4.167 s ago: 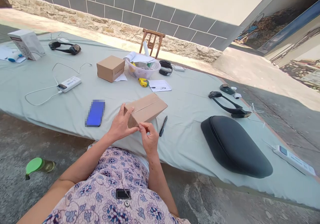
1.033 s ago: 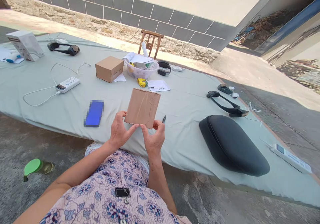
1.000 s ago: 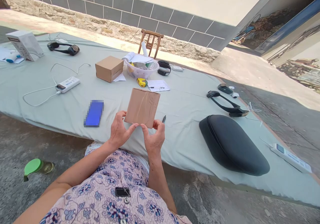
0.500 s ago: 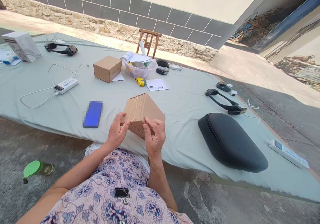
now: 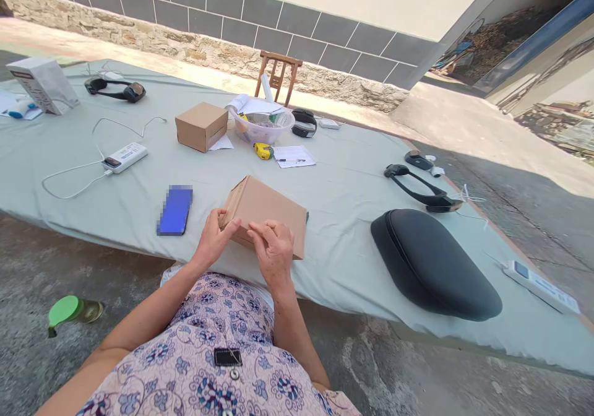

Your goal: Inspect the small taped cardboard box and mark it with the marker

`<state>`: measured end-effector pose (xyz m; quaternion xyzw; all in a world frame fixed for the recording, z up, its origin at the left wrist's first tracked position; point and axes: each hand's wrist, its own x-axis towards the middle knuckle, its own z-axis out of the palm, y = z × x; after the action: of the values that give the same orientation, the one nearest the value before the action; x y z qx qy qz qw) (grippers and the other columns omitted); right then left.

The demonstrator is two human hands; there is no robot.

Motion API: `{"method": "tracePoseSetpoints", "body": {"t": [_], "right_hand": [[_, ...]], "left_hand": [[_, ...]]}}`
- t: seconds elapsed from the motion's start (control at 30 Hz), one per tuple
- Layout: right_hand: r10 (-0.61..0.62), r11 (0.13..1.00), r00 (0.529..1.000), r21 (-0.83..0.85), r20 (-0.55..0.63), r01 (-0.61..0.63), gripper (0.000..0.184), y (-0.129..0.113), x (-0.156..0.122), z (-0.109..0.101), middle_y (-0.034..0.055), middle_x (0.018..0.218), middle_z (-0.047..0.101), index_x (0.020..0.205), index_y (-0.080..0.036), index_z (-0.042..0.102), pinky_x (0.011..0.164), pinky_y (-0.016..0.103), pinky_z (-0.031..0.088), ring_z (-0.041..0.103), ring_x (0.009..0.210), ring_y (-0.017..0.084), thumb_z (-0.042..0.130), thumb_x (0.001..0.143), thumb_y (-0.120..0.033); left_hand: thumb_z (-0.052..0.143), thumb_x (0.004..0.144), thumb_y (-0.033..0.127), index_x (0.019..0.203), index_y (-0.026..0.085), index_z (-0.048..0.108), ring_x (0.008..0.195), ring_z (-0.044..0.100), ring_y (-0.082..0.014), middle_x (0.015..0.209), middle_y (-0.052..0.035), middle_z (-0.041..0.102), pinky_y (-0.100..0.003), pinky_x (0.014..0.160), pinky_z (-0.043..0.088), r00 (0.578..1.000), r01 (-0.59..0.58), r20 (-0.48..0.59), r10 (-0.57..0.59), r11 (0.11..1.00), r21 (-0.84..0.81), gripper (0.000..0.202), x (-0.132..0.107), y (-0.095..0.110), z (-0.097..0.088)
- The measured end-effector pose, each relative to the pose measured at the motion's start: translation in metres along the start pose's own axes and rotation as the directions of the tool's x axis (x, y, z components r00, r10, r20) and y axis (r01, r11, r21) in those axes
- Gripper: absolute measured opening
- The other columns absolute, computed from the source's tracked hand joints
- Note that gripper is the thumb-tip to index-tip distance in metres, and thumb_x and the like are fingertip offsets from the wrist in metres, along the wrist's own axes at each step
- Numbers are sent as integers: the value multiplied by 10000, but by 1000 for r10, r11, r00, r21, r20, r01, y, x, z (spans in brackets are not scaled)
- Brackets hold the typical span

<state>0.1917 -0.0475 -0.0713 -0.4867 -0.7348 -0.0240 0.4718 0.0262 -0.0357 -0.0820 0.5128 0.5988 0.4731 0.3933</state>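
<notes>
A brown cardboard box (image 5: 271, 208) lies tilted near the table's front edge, its taped end turned to the left. My left hand (image 5: 214, 238) grips that left end, thumb on the near side and fingers behind the corner. Over the box's near edge, my right hand (image 5: 273, 249) is closed with thumb and forefinger pinched together. What sits in that pinch, if anything, is too small to make out. To the left of the box lies a phone (image 5: 175, 210) with a blurred blue screen.
Behind stand a second cardboard box (image 5: 199, 128), a plastic basket (image 5: 260, 132) of papers and a yellow tape measure (image 5: 263, 150). A black padded case (image 5: 434, 264) and a black headset (image 5: 417, 190) lie right. A white power bank (image 5: 125, 157) with cable is left.
The box has turned, so its taped end now faces left and a broad plain face shows on top. My right hand has shifted left along the near edge.
</notes>
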Motion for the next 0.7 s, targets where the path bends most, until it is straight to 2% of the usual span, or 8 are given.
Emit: {"method": "tracePoseSetpoints", "body": {"t": [0.13,0.27,0.33,0.43,0.53,0.7], "right_hand": [[118,991,993,-55,-14,-119,281,27,-6,-11,55,1044,687,980,-254,748,952,394,417,629,992,216,643,913,-506],[276,961,961,15,1,-276,368,52,-12,-26,88,1130,676,997,-244,747,970,430,453,619,1093,253,635,883,-576],[339,936,941,96,15,-339,365,59,-13,-31,97,1147,675,1007,-236,742,915,398,500,620,1101,245,622,891,-560],[415,888,910,204,29,-411,352,61,-13,-31,104,1146,678,1026,-221,732,753,315,540,638,1027,212,613,897,-526],[450,864,893,256,-5,-433,376,59,-12,-29,106,1127,675,1036,-206,727,689,285,535,639,951,190,602,894,-531],[448,864,890,299,-88,-406,411,58,-10,-31,121,1109,669,1031,-188,722,766,322,547,637,1030,219,575,902,-550]], "left_hand": [[539,815,718,1161,194,529,1082,580,-273,1191,-121,616,-382,887,448,996,90,-7,-90,995,-33,627,6,-2,-7],[529,794,764,1098,207,542,983,588,-237,1135,-92,631,-329,772,461,991,129,-20,-132,985,-117,635,14,-12,-12],[527,787,783,1072,213,548,943,588,-222,1086,-76,639,-312,735,459,988,149,-19,-154,976,-157,638,18,-17,-13],[533,773,802,1037,217,557,902,587,-204,1055,-63,644,-286,687,454,987,150,-25,-157,972,-181,642,20,-19,-15],[571,738,807,1032,212,570,861,586,-187,1104,-70,633,-261,629,450,992,115,-33,-124,972,-206,664,20,-15,-16],[646,683,780,1005,181,597,816,577,-168,1076,-82,633,-235,594,442,998,31,-42,-45,960,-279,682,20,-5,-17]]}}
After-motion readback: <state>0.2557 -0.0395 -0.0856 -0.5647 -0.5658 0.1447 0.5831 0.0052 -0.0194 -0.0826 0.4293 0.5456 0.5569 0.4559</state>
